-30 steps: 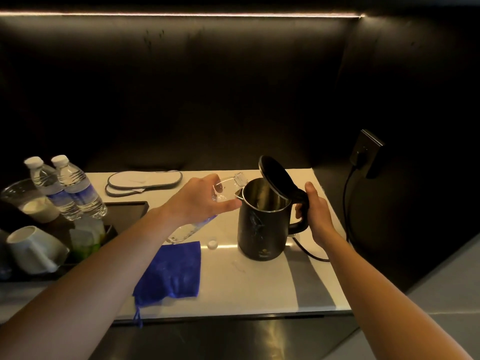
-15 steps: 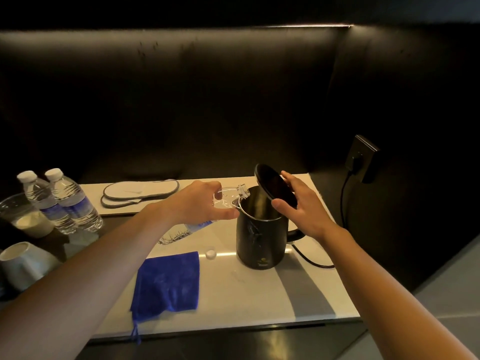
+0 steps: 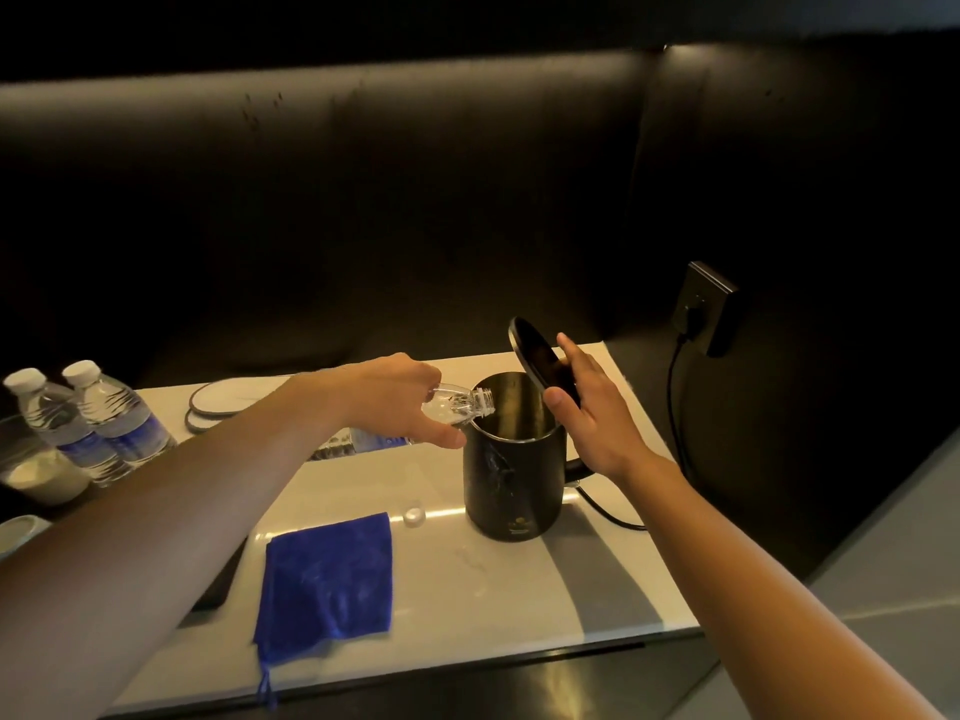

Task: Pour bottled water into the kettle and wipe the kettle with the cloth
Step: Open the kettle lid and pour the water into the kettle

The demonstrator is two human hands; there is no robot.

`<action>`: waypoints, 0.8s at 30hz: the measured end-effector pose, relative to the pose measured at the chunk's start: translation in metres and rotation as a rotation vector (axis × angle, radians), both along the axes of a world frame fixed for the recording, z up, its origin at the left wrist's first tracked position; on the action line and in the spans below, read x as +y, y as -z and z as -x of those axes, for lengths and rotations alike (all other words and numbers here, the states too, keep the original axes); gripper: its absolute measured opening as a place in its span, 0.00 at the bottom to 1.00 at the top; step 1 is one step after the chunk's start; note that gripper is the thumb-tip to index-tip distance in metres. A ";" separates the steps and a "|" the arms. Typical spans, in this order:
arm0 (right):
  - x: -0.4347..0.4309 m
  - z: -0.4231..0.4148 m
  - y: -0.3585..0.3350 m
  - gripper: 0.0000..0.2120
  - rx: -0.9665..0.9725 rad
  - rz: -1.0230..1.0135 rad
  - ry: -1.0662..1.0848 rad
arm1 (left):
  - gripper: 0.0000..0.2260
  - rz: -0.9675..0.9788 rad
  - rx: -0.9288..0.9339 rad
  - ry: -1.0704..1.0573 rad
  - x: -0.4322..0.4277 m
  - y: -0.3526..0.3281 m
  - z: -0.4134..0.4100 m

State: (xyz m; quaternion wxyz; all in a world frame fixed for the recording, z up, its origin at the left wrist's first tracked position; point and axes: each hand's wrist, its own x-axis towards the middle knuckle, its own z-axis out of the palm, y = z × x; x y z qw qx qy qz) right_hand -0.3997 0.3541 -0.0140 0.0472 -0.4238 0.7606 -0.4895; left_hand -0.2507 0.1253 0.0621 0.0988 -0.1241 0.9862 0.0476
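Note:
A black kettle (image 3: pixel 511 485) stands on the white counter (image 3: pixel 467 589), its hinged lid (image 3: pixel 540 358) tipped up. My right hand (image 3: pixel 592 413) grips that lid by its edge and holds it open. My left hand (image 3: pixel 395 397) is shut on a clear water bottle (image 3: pixel 457 405), tilted nearly flat with its open neck over the kettle's mouth. The bottle's labelled body runs back under my palm. A blue cloth (image 3: pixel 327 576) lies flat in front of the kettle to the left. The bottle's white cap (image 3: pixel 414 516) rests on the counter between cloth and kettle.
Two capped water bottles (image 3: pixel 98 418) stand at far left beside a glass container (image 3: pixel 36 470). A pair of slippers (image 3: pixel 228 402) lies at the back. The kettle's cord (image 3: pixel 613 517) runs to a wall socket (image 3: pixel 704 306) on the right. Dark walls enclose the counter.
My right hand left the kettle's handle and took hold of the lid. My left hand brought the bottle's neck further over the kettle's mouth.

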 end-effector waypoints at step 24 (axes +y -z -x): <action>-0.003 0.000 0.003 0.42 -0.029 0.011 0.050 | 0.49 0.073 -0.078 0.060 -0.001 -0.026 0.015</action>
